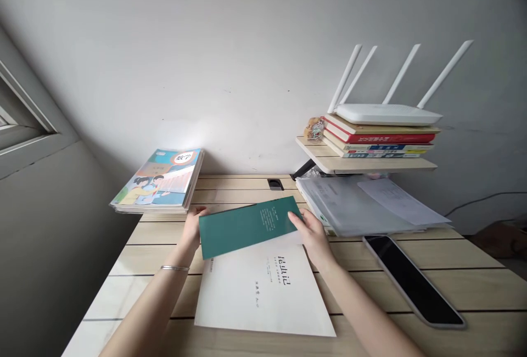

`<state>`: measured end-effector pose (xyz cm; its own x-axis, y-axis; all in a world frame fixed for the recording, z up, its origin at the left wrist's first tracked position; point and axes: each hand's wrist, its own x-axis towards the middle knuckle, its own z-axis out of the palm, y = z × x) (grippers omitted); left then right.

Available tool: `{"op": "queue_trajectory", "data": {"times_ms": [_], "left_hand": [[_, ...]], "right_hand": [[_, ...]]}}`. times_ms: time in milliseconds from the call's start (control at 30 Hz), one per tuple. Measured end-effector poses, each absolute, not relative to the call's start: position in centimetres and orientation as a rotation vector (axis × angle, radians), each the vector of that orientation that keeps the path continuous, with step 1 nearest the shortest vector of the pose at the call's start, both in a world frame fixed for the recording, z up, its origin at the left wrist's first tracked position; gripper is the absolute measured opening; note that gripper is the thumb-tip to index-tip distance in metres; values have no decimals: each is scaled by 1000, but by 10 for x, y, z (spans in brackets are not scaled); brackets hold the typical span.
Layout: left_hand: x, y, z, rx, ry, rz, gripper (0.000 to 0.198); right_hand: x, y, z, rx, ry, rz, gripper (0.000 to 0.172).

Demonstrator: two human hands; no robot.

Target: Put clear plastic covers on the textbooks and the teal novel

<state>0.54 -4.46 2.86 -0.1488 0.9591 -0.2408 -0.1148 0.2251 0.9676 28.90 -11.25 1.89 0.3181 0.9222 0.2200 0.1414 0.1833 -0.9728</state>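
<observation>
A white book lies flat on the wooden desk in front of me, with a green paper band across its far end. My left hand grips the band's left end, a thin bracelet on that wrist. My right hand holds the band's right end, thumb on top. The band sits tilted, partly lifted off the cover.
A stack of colourful textbooks overhangs the desk's back left corner. A black phone lies at the right. Plastic document folders sit under a small shelf carrying books and a white router.
</observation>
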Motion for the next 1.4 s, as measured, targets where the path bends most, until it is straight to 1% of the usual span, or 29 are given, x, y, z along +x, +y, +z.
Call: {"op": "queue_trajectory", "data": {"times_ms": [67,200,333,433,500,633,867,1000,1100,1300,1400], "left_hand": [[11,-36,30,874,1319,1139,30],[20,-25,32,929,1213,1053,34],[20,-28,32,1187,1007,1100,22],[16,-39,31,1303,926,1205,18],[12,-49,31,1293,896,1238,19],[6,-65,31,1281,856,1247,21],[4,-68,27,1359,831,1356,16],[6,-71,30,1381,787,1389,11],[6,-75,38,1422,801,1387,13],[4,-80,49,1544,865,1379,18],[4,-81,49,1560,855,1385,20]], "right_hand": [[284,-117,16,-1290,-1191,688,31],[279,-127,8,-1422,-1254,536,33],[280,-125,2,-1475,-1297,294,35],[283,-118,-5,-1506,-1236,147,39],[286,-113,-8,-1559,-1190,236,42],[292,-106,-7,-1576,-1194,636,44],[299,-101,3,-1465,-1146,966,42],[304,-101,9,-1452,-1148,1027,42],[309,-99,17,-1335,-1177,1108,38],[312,-96,41,-1098,-1128,860,38],[310,-102,49,-1006,-1122,803,37]]}}
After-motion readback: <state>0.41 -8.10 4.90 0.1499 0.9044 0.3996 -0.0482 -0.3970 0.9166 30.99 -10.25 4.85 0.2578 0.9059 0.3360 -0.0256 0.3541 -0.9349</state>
